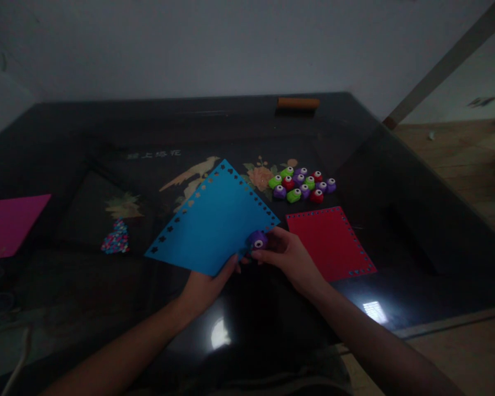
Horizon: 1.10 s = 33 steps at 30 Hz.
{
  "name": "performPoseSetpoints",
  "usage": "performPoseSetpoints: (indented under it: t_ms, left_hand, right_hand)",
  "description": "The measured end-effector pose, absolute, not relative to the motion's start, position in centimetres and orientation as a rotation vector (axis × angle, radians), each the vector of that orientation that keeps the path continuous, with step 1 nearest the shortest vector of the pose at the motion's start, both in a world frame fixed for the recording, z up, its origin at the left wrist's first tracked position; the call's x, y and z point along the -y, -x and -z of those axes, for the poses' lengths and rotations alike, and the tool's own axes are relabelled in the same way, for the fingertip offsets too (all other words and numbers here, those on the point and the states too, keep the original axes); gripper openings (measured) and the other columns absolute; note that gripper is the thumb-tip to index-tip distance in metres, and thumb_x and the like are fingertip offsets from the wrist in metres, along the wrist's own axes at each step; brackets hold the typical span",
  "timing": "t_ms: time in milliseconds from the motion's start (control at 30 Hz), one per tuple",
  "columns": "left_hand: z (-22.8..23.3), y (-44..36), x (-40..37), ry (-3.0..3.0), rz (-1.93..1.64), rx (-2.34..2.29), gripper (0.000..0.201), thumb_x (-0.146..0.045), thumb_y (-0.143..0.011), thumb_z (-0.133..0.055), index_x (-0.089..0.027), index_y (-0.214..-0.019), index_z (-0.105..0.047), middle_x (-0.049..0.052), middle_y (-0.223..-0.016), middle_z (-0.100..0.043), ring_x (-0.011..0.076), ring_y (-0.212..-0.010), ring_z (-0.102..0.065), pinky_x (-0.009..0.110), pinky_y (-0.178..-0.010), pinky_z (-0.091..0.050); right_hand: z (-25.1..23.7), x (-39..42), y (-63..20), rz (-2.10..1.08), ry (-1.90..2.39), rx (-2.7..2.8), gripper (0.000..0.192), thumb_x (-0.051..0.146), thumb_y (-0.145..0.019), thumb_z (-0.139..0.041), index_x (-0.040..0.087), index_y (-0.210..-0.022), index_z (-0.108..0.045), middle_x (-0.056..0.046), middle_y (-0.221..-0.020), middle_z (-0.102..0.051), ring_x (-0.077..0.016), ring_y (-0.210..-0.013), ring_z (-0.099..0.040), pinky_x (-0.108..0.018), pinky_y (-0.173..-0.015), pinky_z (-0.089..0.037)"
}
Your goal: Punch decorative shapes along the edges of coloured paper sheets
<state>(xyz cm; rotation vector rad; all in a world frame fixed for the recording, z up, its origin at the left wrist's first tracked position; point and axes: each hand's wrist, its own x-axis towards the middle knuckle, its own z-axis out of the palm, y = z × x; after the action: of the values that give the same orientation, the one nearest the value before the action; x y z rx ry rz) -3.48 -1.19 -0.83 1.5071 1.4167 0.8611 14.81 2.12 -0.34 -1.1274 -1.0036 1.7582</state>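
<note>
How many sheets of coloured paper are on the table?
3: the blue sheet at centre, held by both hands; the red sheet just to its right; the pink sheet at the table's left edge, partly cut off.

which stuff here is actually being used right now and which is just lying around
In use:
left hand holding the blue sheet
right hand gripping the purple punch

Lying about:
red sheet
cluster of punches
pink sheet
confetti heap
brown stick
</note>
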Motion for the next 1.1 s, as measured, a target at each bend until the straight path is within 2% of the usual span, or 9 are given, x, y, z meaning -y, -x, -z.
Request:
performPoseSetpoints:
  t_ms: [133, 300, 400, 567, 800, 1000, 1100]
  left_hand:
    - [0.8, 3.6, 1.1, -1.454, -0.884, -1.386, 0.02, -0.033, -0.084, -0.051, -0.019, -0.075, -0.064, 0.004, -0.075, -0.072, 0.0184, -0.07, -0.067, 0.034, -0.076, -0.055]
    - [0.9, 3.6, 1.0, -1.181, -0.943, -1.364, 0.026, -0.039, -0.078, -0.061, -0.017, -0.089, -0.067, 0.007, -0.092, -0.074, 0.0247, -0.094, -0.068, 0.043, -0.096, -0.048]
    - [0.9, 3.0, 1.2, -0.83, -1.023, -1.23, 0.039, -0.041, -0.076, -0.066, -0.014, -0.103, -0.066, 0.009, -0.101, -0.073, 0.0289, -0.1, -0.066, 0.048, -0.097, -0.047]
    - [0.3, 2.3, 1.3, -0.44, -1.156, -1.007, 0.052, -0.027, -0.075, -0.07, -0.012, -0.123, -0.057, 0.013, -0.106, -0.071, 0.0332, -0.101, -0.065, 0.053, -0.094, -0.049]
    - [-0.3, 2.9, 0.7, -0.32, -1.218, -0.903, 0.047, -0.016, -0.085, -0.056, -0.01, -0.131, -0.05, 0.014, -0.103, -0.072, 0.0317, -0.096, -0.068, 0.053, -0.093, -0.049]
    - [-0.6, 3.2, -0.1, -0.247, -1.252, -0.893, 0.046, -0.013, -0.087, -0.048, -0.012, -0.134, -0.047, 0.013, -0.107, -0.071, 0.0286, -0.095, -0.069, 0.044, -0.089, -0.054]
    - [-0.8, 3.2, -0.2, -0.241, -1.234, -0.906, 0.047, -0.013, -0.087, -0.047, -0.012, -0.134, -0.046, 0.013, -0.107, -0.071, 0.0278, -0.094, -0.069, 0.043, -0.089, -0.054]
  right_hand:
    - [-0.1, -2.1, -15.0, -1.744, 1.205, 1.084, 0.031, 0.024, -0.059, -0.08, 0.019, -0.084, -0.063, -0.002, -0.078, -0.07, -0.0173, -0.07, -0.066, -0.029, -0.06, -0.052]
    - [-0.1, -2.0, -15.0, -1.601, 1.244, 1.235, 0.029, 0.029, -0.062, -0.079, 0.02, -0.086, -0.064, -0.002, -0.079, -0.069, -0.0176, -0.07, -0.063, -0.03, -0.059, -0.05]
    - [0.3, -2.0, -15.1, -1.485, 1.272, 1.366, 0.03, 0.03, -0.065, -0.077, 0.02, -0.09, -0.065, -0.002, -0.082, -0.067, -0.0171, -0.071, -0.061, -0.029, -0.06, -0.049]
    - [0.4, -2.1, -15.3, -1.311, 1.313, 1.578, 0.03, 0.031, -0.068, -0.076, 0.018, -0.092, -0.065, -0.003, -0.084, -0.063, -0.0157, -0.07, -0.058, -0.027, -0.06, -0.047]
    - [-0.4, -2.2, -15.9, -1.325, 1.276, 1.605, 0.047, 0.02, -0.064, -0.078, 0.018, -0.108, -0.062, -0.003, -0.091, -0.061, -0.0123, -0.067, -0.057, -0.025, -0.059, -0.047]
    - [-0.6, -2.2, -15.8, -1.323, 1.333, 1.551, 0.031, 0.013, -0.076, -0.062, 0.018, -0.107, -0.062, -0.001, -0.079, -0.066, -0.012, -0.061, -0.06, -0.024, -0.057, -0.048]
    - [-0.6, -2.2, -15.9, -1.25, 1.346, 1.538, 0.018, 0.021, -0.083, -0.056, 0.017, -0.098, -0.065, 0.0, -0.065, -0.065, -0.0122, -0.053, -0.059, -0.024, -0.052, -0.046]
